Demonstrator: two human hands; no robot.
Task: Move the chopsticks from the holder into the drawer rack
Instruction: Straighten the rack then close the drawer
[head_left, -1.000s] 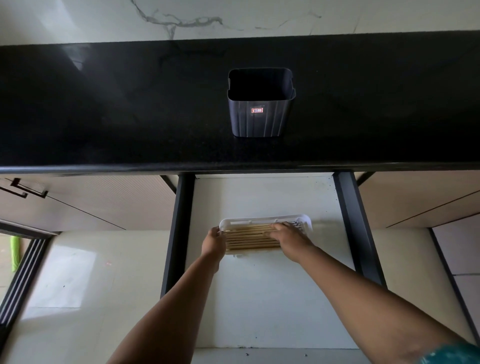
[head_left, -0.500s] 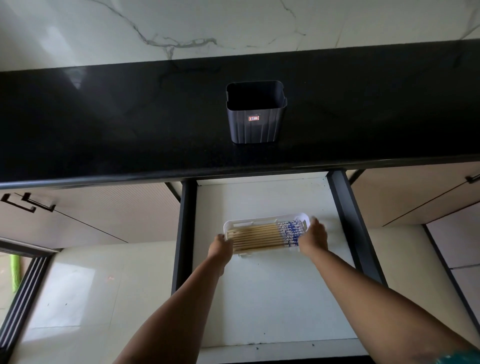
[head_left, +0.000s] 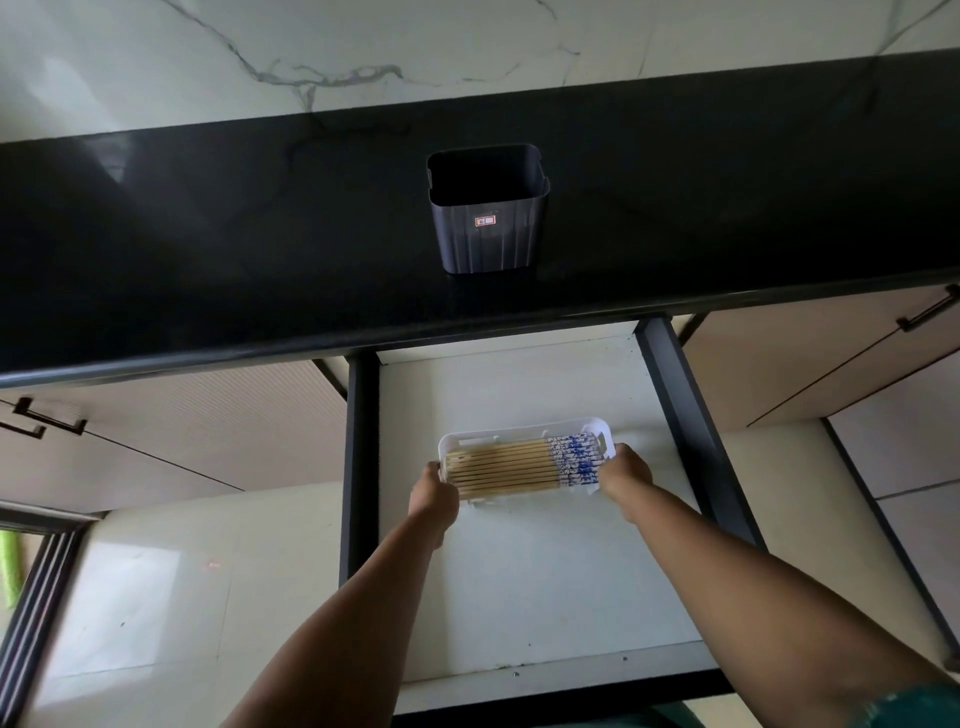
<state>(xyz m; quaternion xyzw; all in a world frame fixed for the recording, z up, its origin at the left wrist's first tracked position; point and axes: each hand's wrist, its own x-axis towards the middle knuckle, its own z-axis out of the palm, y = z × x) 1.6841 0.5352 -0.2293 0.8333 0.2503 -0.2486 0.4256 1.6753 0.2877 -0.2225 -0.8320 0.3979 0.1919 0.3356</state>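
A white plastic rack (head_left: 498, 435) lies in the open white drawer (head_left: 540, 582). Several wooden chopsticks (head_left: 501, 467) with blue-patterned ends lie side by side in it, running left to right. My left hand (head_left: 432, 488) grips the rack's left end. At the rack's right end my right hand (head_left: 623, 475) holds the other short side. The dark grey holder (head_left: 488, 239) stands on the black countertop (head_left: 208, 234) above the drawer, and its inside looks empty.
Black drawer rails (head_left: 691, 415) run along both sides of the drawer. Beige cabinet fronts with black handles (head_left: 49, 421) flank it. A marble wall rises behind the counter. Pale floor tiles show at the lower left.
My right hand has come off the top of the chopsticks and gone to the rack's right end. The view has tilted up a little; the rack has hardly moved.
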